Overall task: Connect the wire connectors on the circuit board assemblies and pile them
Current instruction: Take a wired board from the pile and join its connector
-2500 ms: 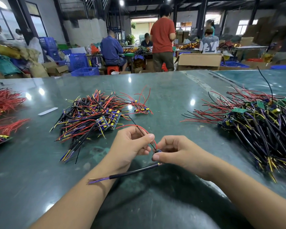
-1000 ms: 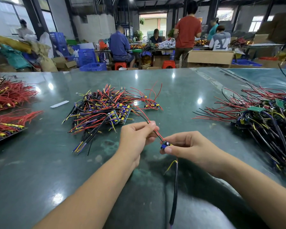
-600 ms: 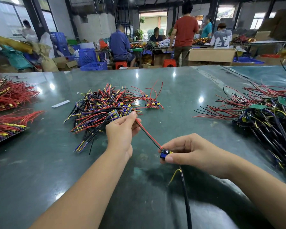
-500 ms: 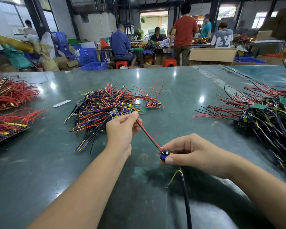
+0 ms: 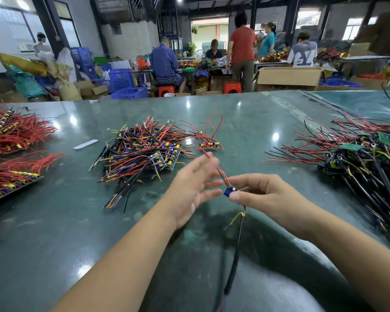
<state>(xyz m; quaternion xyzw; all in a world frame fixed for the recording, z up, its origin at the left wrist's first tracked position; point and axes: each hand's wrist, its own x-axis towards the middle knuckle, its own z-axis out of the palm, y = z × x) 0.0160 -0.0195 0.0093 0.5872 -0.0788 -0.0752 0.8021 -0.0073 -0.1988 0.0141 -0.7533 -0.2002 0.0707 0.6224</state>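
green table (image 5: 54,244) — right hand (image 5: 263,194) fingers (image 5: 235,195) pinch circuit board (image 5: 229,190).

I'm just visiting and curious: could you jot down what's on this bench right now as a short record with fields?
Surface: green table
Right hand: pinches a small blue board
Hanging below: black cable
Left hand: open, blurred, beside the red wire
Middle: pile of wired boards
Right side: second pile
Left edge: red wire bundles
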